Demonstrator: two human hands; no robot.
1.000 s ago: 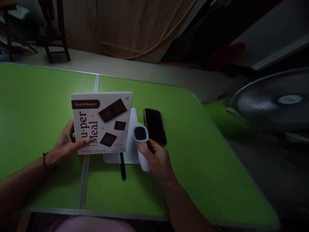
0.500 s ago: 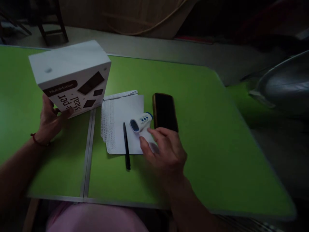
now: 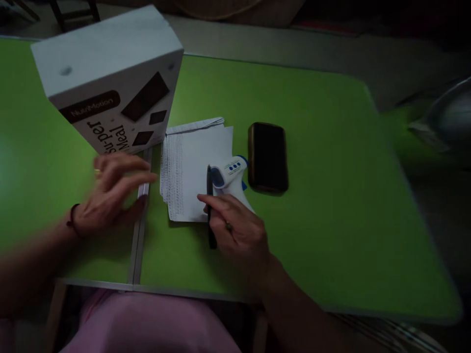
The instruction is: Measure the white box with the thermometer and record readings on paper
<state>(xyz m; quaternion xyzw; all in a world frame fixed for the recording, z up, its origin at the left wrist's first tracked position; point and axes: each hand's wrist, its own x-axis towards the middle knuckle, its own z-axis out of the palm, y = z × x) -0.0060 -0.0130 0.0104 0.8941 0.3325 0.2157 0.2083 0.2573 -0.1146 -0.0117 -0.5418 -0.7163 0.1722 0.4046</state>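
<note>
My right hand [image 3: 239, 228] is closed around a black pen [image 3: 211, 234], its fingers across the middle of the barrel. The pen lies over the right part of a notebook [image 3: 196, 162] with loose-leaf edges and handwriting down its left side. Just beyond that hand, a white and blue infrared thermometer [image 3: 230, 171] rests on the notebook, its handle partly hidden by the fingers. My left hand [image 3: 114, 191] is slightly blurred, fingers apart and holding nothing, in front of a white NutriMotion box [image 3: 110, 105]. The box stands upright, and the fingers cover its lower edge.
A dark phone in a brown-edged case [image 3: 268, 157] lies right of the thermometer. A metal seam [image 3: 137, 255] crosses the green table [image 3: 331, 206] left of the notebook. Dark chair legs [image 3: 75, 12] stand beyond the far edge.
My left hand has let go of the box and drawn back toward the seam. My right hand has moved from the thermometer to the pen and closed on it. The view has tilted down.
</note>
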